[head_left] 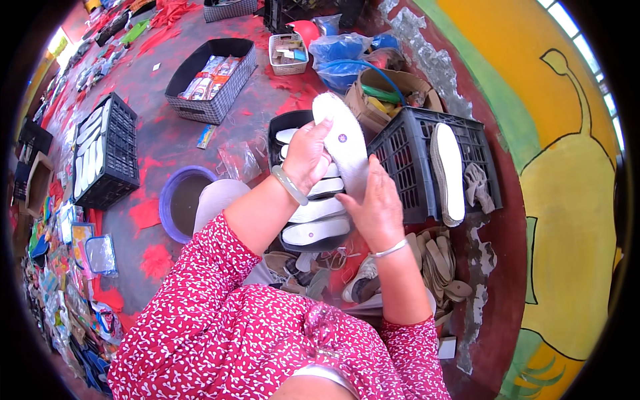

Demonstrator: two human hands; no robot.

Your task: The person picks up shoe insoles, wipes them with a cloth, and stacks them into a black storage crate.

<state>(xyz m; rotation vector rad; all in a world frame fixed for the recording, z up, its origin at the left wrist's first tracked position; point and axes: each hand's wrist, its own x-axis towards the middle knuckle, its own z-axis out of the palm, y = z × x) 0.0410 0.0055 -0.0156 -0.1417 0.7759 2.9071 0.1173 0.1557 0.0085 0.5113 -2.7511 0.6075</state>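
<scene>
A white insole (341,130) with a small round dark mark is held up in front of me. My left hand (308,157), with a pale bangle at the wrist, is closed round its left edge. My right hand (379,203) is open at the insole's lower end, with fingers stretched up along its right edge and the thumb apart. Whether that palm presses on the insole, I cannot tell. Beneath both hands stands a dark box (275,130) with several white insoles (317,231) lying across it, partly hidden by my left hand and the held insole.
To the right, a grey plastic crate (403,157) has a stack of insoles (448,173) on it. A purple basin (167,217), a black crate of insoles (130,150) and a checked bin of packets (237,87) stand left. Shoes and insoles (437,260) lie piled below the grey crate.
</scene>
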